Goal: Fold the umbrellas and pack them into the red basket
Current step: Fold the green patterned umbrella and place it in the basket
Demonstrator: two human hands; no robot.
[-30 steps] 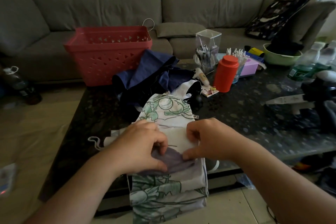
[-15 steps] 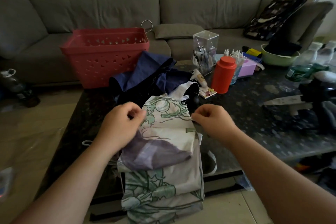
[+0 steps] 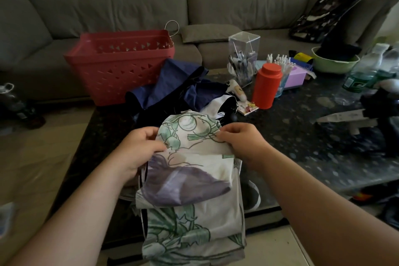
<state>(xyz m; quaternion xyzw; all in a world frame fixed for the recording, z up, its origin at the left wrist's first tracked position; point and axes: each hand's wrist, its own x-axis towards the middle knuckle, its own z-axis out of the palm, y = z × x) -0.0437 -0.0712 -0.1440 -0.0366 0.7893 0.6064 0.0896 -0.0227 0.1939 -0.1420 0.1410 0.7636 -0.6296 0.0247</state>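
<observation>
A white umbrella with green and purple cartoon prints lies across the near edge of the dark table and hangs over it toward me. My left hand pinches its left fabric edge and my right hand pinches the right edge, at the same height. Behind it a navy blue umbrella lies crumpled and unfolded on the table. The red basket stands at the table's far left corner, and I see nothing inside it from here.
The dark speckled table carries an orange bottle, a clear pen holder, a purple box, a green bowl, water bottles and scissors. A grey sofa runs behind.
Both hands moved apart and up from the middle of the white umbrella to its side edges, spreading the fabric. A purple-printed panel now lies exposed below them.
</observation>
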